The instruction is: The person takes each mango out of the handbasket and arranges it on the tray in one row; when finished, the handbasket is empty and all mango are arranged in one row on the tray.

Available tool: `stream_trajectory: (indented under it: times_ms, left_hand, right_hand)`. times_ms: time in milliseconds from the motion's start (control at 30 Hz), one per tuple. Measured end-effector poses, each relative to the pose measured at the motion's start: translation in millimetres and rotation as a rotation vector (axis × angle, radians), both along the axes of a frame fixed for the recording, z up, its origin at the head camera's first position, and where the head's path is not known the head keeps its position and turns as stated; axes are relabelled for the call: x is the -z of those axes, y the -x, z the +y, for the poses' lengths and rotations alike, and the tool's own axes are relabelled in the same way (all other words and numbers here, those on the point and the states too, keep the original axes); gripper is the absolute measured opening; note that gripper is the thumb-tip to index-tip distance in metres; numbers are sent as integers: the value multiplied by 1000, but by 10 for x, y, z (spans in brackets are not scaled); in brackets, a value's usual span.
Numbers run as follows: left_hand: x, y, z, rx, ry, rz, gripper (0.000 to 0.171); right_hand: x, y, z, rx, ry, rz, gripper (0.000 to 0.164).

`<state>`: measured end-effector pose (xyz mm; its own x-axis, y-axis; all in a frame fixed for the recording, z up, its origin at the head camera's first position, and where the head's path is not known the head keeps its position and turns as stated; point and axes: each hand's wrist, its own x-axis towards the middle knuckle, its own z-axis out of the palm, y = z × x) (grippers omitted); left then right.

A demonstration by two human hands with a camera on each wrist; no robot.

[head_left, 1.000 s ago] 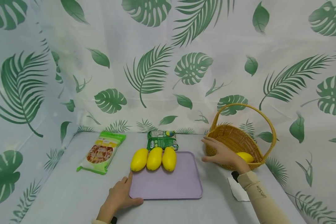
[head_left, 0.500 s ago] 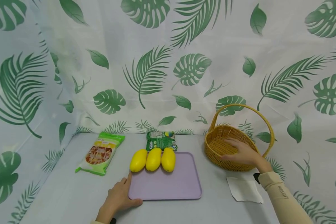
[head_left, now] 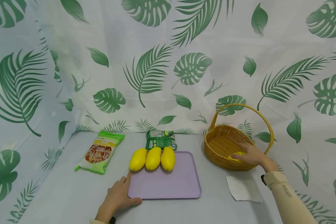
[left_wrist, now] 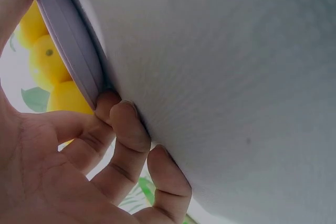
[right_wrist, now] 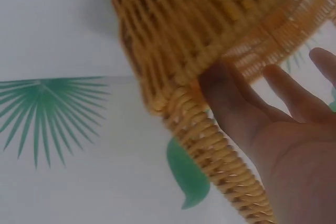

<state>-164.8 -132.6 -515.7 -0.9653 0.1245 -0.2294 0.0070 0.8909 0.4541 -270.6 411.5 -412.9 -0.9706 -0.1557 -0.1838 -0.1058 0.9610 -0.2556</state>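
Observation:
My left hand (head_left: pixel 118 194) spans the near left corner of a lilac tray (head_left: pixel 168 186), thumb along the front edge and index finger at the left side. In the left wrist view its other fingers (left_wrist: pixel 128 127) rest beside the rim. Three yellow mangoes (head_left: pixel 138 160) lie side by side on the tray's far left part. My right hand (head_left: pixel 250 154) reaches inside a wicker basket (head_left: pixel 214 154) over another yellow mango (head_left: pixel 234 156), thumb across it and fingers stretched past it. In the right wrist view the fingers (right_wrist: pixel 231 98) pass behind the basket's woven rim, partly hidden.
The basket's tall handle (head_left: pixel 247 105) arches above the right hand. A white napkin (head_left: pixel 243 189) lies in front of the basket. Behind the tray is a green packet (head_left: pixel 161 140), and to the left a green-and-white food bag (head_left: pixel 100 152). A leaf-print curtain (head_left: pixel 156 62) backs the table.
My right hand has moved right from the basket's left rim, then down onto the mango inside. The left hand and the tray have stayed in place.

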Motion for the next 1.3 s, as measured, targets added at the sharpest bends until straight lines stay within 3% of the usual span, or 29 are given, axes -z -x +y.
stream_trajectory:
  times_ms: [600,1033,1300]
  left_hand:
    - [4,12,3,-9,-2,4,126]
    - [10,8,11,-14,-1,-11,127]
    - [-6,5,-4,-11,-5,-1,125]
  right_hand:
    - [130,208,134,64,-84,-152,106]
    - [292,315,163,25,-111,-146,84]
    - [289,339,193,39,-113,-131,89]
